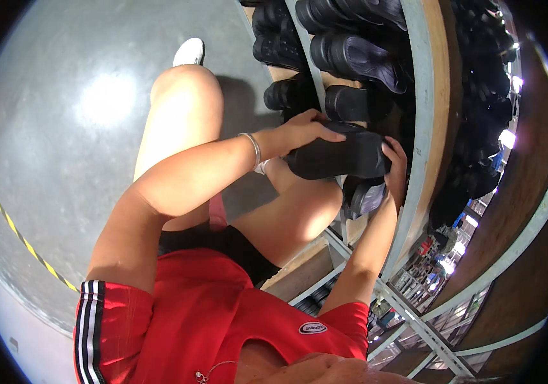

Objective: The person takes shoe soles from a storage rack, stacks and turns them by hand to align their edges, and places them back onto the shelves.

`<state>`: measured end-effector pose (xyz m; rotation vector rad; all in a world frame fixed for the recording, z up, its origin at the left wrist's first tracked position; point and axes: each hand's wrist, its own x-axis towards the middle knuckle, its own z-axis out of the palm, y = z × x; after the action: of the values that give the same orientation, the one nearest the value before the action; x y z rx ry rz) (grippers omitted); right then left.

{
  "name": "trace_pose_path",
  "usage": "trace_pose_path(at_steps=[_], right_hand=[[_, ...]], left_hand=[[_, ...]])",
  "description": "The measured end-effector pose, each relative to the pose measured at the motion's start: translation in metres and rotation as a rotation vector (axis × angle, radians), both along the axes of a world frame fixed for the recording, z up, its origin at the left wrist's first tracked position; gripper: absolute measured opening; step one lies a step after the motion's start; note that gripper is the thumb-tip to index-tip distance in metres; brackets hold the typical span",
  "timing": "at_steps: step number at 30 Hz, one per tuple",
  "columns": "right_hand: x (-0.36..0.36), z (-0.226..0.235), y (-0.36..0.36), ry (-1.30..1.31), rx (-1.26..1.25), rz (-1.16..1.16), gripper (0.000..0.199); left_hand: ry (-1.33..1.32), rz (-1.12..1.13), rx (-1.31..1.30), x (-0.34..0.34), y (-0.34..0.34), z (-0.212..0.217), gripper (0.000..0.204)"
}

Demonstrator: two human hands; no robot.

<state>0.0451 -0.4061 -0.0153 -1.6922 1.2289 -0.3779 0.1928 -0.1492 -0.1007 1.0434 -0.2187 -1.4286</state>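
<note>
While both hands are clasping a black shoe [341, 157], the left hand [302, 131] is curling over its top and the right hand [397, 168] is cupping its far end, just before the shelf [422, 128] holding more black shoes [351, 61].

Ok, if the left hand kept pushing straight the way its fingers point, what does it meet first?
The left hand points along the held black shoe toward the shelf, so probably the black shoes stacked there first; depth is hard to judge.
</note>
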Motion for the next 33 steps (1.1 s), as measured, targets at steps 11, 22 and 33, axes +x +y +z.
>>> trace_pose_path(at_steps=[11,22,33], right_hand=[[0.116,-0.029,-0.006,0.044,0.1,-0.222,0.062],[0.001,0.013,0.072,-0.422,0.637,-0.383,0.048],[0.0,0.018,0.182,-0.252,0.597,-0.495,0.053]], left_hand=[[-0.484,-0.07,-0.006,-0.017,0.006,0.011,0.079],[-0.258,-0.067,0.059,-0.006,-0.002,0.012,0.087],[-0.129,-0.455,-0.042,-0.003,0.014,0.032,0.1]])
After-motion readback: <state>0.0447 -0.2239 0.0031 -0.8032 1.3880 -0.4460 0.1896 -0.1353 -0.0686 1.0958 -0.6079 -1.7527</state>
